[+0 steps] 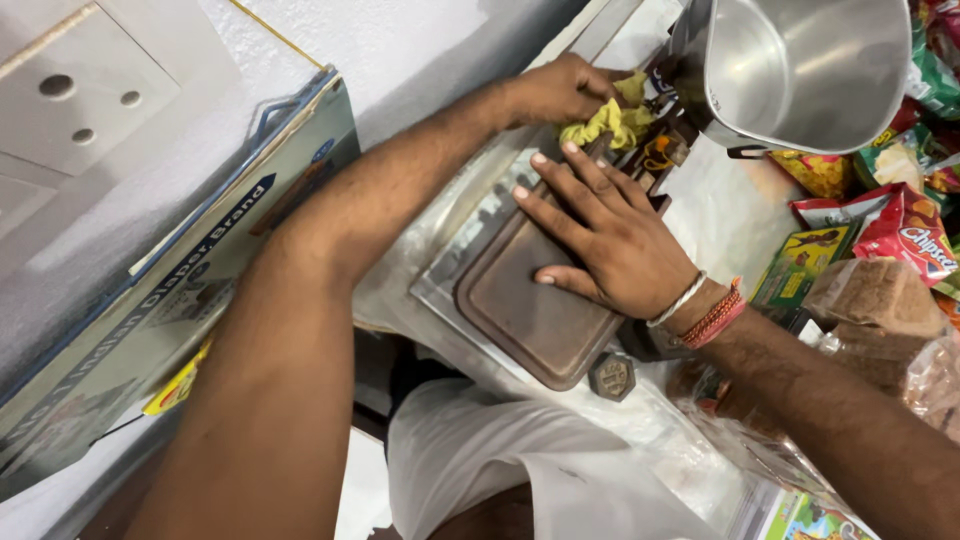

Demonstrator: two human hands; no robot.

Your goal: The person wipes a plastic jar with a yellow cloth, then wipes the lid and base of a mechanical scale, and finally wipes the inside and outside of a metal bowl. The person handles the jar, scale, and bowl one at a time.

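My right hand lies flat, fingers spread, on a brown rectangular pan of a weighing scale; bangles and red threads circle its wrist. My left hand reaches across above it and grips a crumpled yellow cloth, pressed against the dark scale parts beside the pan. The pan rests on a metal base wrapped in clear plastic.
A large shiny steel scoop stands at the top right. A small hexagonal metal weight sits by the pan's lower corner. Colourful snack packets and bagged brown goods crowd the right. A printed cardboard box leans at the left.
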